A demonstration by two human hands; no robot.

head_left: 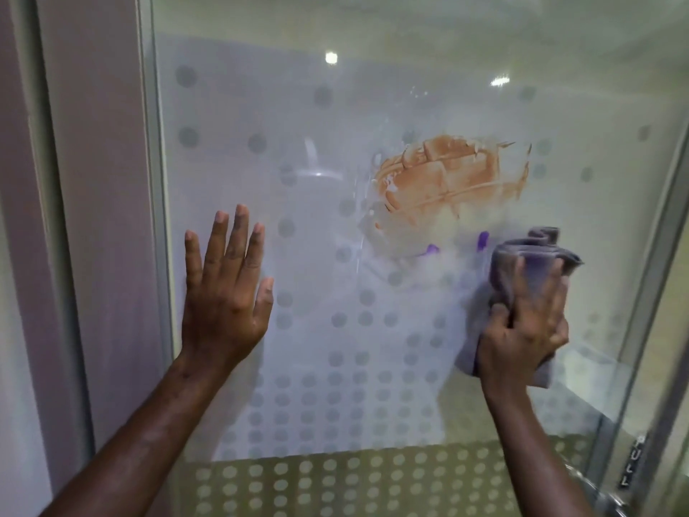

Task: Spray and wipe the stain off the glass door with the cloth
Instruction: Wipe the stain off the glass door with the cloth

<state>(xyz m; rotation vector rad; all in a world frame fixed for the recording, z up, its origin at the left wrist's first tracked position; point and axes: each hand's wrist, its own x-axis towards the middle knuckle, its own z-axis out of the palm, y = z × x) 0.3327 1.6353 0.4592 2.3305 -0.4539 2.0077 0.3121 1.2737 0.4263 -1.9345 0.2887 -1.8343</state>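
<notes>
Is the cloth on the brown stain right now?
No, the cloth, gripped in the right hand, is below and to the right of the stain on the door.

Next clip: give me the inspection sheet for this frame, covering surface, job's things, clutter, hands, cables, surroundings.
Surface: glass door, frosted with dot pattern, foggy wet smear below the stain.
Job's things: orange-brown stain smeared, not yet wiped off; purple cloth bunched, below and right of the stain; spray bottle not seen.
Clutter: nothing seen.
Hands: left hand flat on the glass, fingers spread; right hand grips the cloth.
Cables: nothing seen.
Surroundings: metal door frame; PULL label at lower right.
</notes>
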